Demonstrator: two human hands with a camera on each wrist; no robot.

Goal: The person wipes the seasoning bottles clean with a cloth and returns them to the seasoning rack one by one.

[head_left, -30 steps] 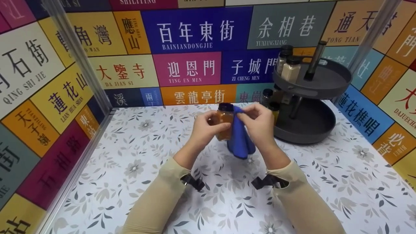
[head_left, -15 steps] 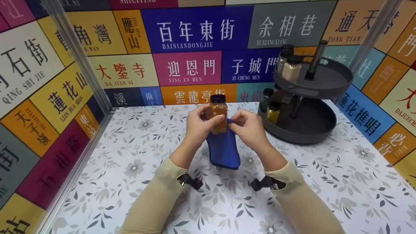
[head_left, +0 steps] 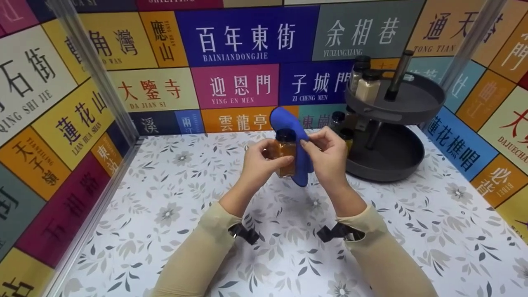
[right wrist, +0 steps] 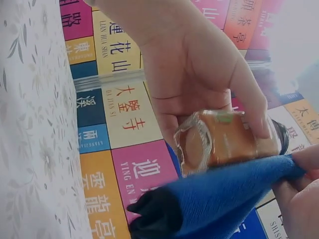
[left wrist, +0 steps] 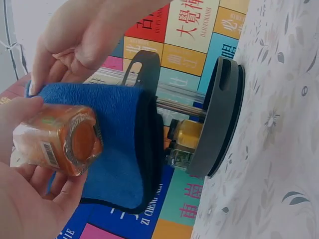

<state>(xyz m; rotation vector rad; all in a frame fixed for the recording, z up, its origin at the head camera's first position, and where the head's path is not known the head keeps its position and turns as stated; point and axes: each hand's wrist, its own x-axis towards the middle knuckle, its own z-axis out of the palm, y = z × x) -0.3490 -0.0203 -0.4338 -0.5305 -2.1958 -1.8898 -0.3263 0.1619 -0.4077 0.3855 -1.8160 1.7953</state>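
My left hand (head_left: 259, 161) grips a clear spice jar (head_left: 286, 153) of orange-brown powder with a black lid, held upright above the table. Thumb in front and fingers behind, it clasps the jar's side. A blue cloth (head_left: 303, 152) with a dark edge is pinched between thumb and fingers of my right hand (head_left: 330, 153). It lies against the jar's right side, its upper end rising behind the lid. The left wrist view shows the jar's base and a barcode label, with the cloth (left wrist: 117, 144) behind. In the right wrist view the cloth (right wrist: 224, 191) touches the jar (right wrist: 229, 139).
A dark two-tier round rack (head_left: 385, 165) stands at the back right. Jars (head_left: 368, 86) sit on its upper tier, and more jars (head_left: 337, 119) on the lower one. Sign-patterned walls (head_left: 247, 37) enclose the flower-print table (head_left: 173, 231) at the back and sides.
The cloth hung below the jar half a second ago; now it stands along the jar's right side and rises behind the lid. The jar has shifted slightly right and down, the right hand up and right.
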